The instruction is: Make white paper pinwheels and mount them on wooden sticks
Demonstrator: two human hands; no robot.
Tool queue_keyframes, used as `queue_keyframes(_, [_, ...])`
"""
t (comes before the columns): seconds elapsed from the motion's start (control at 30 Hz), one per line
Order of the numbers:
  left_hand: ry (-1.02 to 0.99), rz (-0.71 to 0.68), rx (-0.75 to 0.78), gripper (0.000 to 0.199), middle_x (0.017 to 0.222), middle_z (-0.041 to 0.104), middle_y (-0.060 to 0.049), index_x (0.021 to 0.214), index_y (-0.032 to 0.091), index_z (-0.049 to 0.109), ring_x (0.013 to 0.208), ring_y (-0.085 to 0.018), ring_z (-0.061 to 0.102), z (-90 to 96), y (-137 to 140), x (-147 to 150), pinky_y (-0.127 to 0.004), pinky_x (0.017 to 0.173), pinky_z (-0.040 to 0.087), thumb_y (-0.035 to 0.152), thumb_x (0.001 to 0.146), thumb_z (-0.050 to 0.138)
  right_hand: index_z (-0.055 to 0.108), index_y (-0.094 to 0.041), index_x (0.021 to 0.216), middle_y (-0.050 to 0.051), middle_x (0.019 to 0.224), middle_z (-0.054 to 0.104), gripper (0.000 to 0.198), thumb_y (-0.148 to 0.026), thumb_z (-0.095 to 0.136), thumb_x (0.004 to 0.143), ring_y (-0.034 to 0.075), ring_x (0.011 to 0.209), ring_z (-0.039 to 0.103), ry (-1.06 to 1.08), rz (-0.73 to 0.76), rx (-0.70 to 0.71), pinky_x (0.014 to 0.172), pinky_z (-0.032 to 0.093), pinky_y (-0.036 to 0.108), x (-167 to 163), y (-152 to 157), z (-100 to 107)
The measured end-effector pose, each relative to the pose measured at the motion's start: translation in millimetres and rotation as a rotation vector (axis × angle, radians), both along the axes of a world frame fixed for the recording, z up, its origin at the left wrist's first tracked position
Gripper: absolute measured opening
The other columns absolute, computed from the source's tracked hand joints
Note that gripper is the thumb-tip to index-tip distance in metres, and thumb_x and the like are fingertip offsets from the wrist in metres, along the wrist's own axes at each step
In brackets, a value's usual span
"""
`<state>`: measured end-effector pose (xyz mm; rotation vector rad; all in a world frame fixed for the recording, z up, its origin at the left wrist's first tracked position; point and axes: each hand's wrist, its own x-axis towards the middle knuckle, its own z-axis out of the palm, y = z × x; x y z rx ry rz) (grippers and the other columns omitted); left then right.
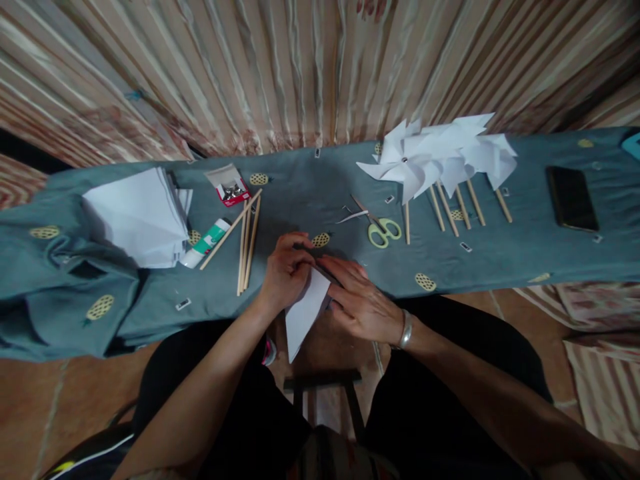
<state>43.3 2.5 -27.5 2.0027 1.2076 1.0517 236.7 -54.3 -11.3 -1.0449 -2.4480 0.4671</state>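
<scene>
A folded sheet of white paper sticks out over the front edge of the table, its long point hanging down toward my lap. My left hand is closed on the paper's upper part, thumb and fingers bent together at the fold. From the other side, my right hand lies with its fingers stretched out flat along the paper's upper right edge. The fingers cover part of the paper. Beyond my hands are green-handled scissors with a thin white paper strip by their blades.
At left lie stacked white sheets, a glue stick, several wooden sticks and a red box of small metal pieces. Several white paper pinwheels on sticks lie at back right, near a dark phone. A curtain hangs behind the cloth-covered table.
</scene>
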Motion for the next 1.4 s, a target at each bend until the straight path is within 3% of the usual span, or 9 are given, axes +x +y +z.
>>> queue_keyframes(0.17, [-0.217, 0.119, -0.122, 0.019, 0.099, 0.065, -0.004, 0.062, 0.021, 0.06, 0.117, -0.022, 0.061, 6.2, 7, -7, -0.044, 0.106, 0.047, 0.009, 0.072, 0.048, 0.059, -0.009, 0.122, 0.026, 0.146, 0.049, 0.048, -0.036, 0.063, 0.083, 0.038, 0.142, 0.038, -0.082, 0.108, 0.082, 0.111, 0.031, 0.063, -11, -2, 0])
queue_keyframes(0.37, [-0.358, 0.215, -0.295, 0.02, 0.115, 0.068, -0.005, 0.067, 0.021, 0.058, 0.122, -0.022, 0.06, 9.9, 15, -15, -0.042, 0.103, 0.049, 0.011, 0.078, 0.044, 0.064, -0.013, 0.119, 0.014, 0.129, 0.067, 0.03, -0.01, 0.047, 0.095, 0.026, 0.125, 0.057, -0.111, 0.038, 0.305, 0.107, 0.043, 0.048, -14, -2, 0])
queue_keyframes(0.53, [-0.32, 0.179, -0.177, 0.014, 0.123, 0.067, -0.004, 0.068, 0.022, 0.06, 0.12, -0.023, 0.061, 22.4, 9, -24, -0.042, 0.101, 0.051, 0.02, 0.081, 0.056, 0.06, -0.013, 0.129, 0.015, 0.128, 0.068, 0.035, -0.012, 0.046, 0.098, 0.027, 0.123, 0.057, -0.156, -0.134, 0.408, 0.103, 0.045, 0.048, 17, 17, 14])
queue_keyframes(0.67, [-0.109, 0.044, -0.024, 0.009, 0.121, 0.068, -0.005, 0.076, 0.023, 0.065, 0.123, -0.025, 0.059, 35.0, -7, -36, -0.048, 0.109, 0.045, 0.023, 0.083, 0.061, 0.056, -0.02, 0.136, 0.012, 0.129, 0.067, 0.039, -0.014, 0.046, 0.099, 0.026, 0.124, 0.056, -0.198, -0.188, 0.37, 0.103, 0.044, 0.048, 36, 23, 15])
queue_keyframes(0.77, [0.192, -0.084, 0.146, 0.014, 0.114, 0.072, -0.004, 0.092, 0.026, 0.069, 0.123, -0.029, 0.059, 37.0, -21, -45, -0.061, 0.12, 0.021, 0.02, 0.08, 0.063, 0.057, -0.017, 0.135, 0.013, 0.125, 0.069, 0.038, -0.013, 0.045, 0.099, 0.026, 0.12, 0.057, -0.236, -0.197, 0.354, 0.102, 0.044, 0.047, 39, 20, 9])
queue_keyframes(0.9, [0.436, -0.206, 0.289, 0.034, 0.118, 0.073, -0.006, 0.115, 0.026, 0.064, 0.124, -0.033, 0.059, 33.6, -40, -45, -0.071, 0.118, -0.002, 0.019, 0.081, 0.063, 0.062, -0.014, 0.128, 0.015, 0.119, 0.07, 0.035, -0.013, 0.043, 0.098, 0.027, 0.109, 0.06, -0.313, -0.195, 0.325, 0.096, 0.046, 0.046, 34, 13, 2])
queue_keyframes(1.13, [0.569, -0.206, 0.388, 0.033, 0.126, 0.07, -0.003, 0.118, 0.024, 0.063, 0.13, -0.028, 0.055, 24.1, -59, -26, -0.067, 0.119, -0.006, 0.008, 0.092, 0.051, 0.068, -0.006, 0.114, 0.017, 0.112, 0.073, 0.029, -0.012, 0.047, 0.095, 0.028, 0.094, 0.063, -0.341, -0.123, 0.387, 0.087, 0.05, 0.044, 18, 2, 0])
queue_keyframes(1.3, [0.584, -0.188, 0.331, 0.028, 0.122, 0.072, -0.002, 0.112, 0.025, 0.066, 0.127, -0.028, 0.058, 10.8, -61, -35, -0.068, 0.119, -0.005, 0.01, 0.093, 0.052, 0.063, -0.01, 0.125, 0.015, 0.124, 0.069, 0.034, -0.013, 0.042, 0.099, 0.026, 0.114, 0.06, -0.263, 0.011, 0.352, 0.096, 0.05, 0.043, 14, -5, 7])
queue_keyframes(1.4, [0.614, -0.196, 0.289, 0.029, 0.127, 0.07, -0.004, 0.118, 0.023, 0.065, 0.128, -0.028, 0.057, 8.9, -63, -41, -0.07, 0.119, 0.0, 0.011, 0.096, 0.05, 0.067, -0.011, 0.117, 0.013, 0.119, 0.072, 0.032, -0.013, 0.04, 0.1, 0.025, 0.113, 0.062, -0.18, 0.127, 0.353, 0.095, 0.051, 0.041, 11, -8, 6])
